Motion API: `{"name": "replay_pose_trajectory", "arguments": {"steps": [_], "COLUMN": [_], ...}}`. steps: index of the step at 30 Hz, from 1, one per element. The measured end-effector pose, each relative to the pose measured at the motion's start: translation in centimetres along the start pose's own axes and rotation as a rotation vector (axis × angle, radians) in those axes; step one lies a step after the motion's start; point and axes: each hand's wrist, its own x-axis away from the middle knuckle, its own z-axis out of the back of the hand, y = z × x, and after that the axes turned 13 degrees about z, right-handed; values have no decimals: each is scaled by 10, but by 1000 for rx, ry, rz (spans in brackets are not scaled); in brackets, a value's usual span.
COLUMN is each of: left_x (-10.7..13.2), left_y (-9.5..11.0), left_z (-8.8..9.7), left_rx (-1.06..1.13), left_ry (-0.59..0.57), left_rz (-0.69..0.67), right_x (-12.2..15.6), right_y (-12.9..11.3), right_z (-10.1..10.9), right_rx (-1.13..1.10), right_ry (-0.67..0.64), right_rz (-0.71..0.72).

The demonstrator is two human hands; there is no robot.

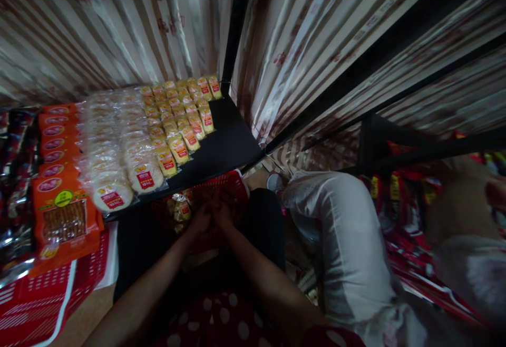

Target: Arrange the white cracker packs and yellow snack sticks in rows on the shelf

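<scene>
My left hand (202,217) and my right hand (221,214) are close together inside a red basket (239,183) between my knees. Shadow covers the fingers of both, so whether they hold anything does not show. Left of them, in the same basket, lie yellow wrapped snack packets (182,210). Just beyond, a black shelf (229,131) bears rows of small yellow packets with red labels (179,149). Beside these stand rows of clear-wrapped round white crackers (113,194) and orange snack bags (67,220).
Dark shiny packets (18,178) line the shelf's left end. Another red basket (35,305) is at lower left. Close on my right sits a person in pale trousers (348,231), with red packets (407,204) beyond. Curtains (190,25) and black frame bars (336,88) enclose the shelf.
</scene>
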Motion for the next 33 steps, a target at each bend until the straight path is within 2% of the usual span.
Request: {"name": "replay_pose_trajectory", "arguments": {"steps": [5, 12, 16, 19, 22, 27, 33], "left_x": [8, 29, 44, 54, 61, 68, 71], "left_y": [16, 34, 45, 57, 73, 108, 157], "left_z": [2, 9, 14, 20, 25, 32, 40], "left_rx": [48, 223, 276, 272, 227, 215, 45], "left_ry": [48, 85, 5, 17, 101, 201, 350], "left_rz": [-13, -44, -131, -232, -281, -390, -430], "right_x": [-9, 2, 10, 9, 3, -15, -39], "right_y": [-16, -27, -36, -49, -64, -84, -93], "right_z": [20, 49, 70, 85, 99, 118, 133], "right_rx": [32, -220, -341, -435, -462, -330, -193], "right_ry": [2, 78, 58, 31, 39, 144, 178], "right_rz": [-24, 71, 95, 118, 169, 311, 430]}}
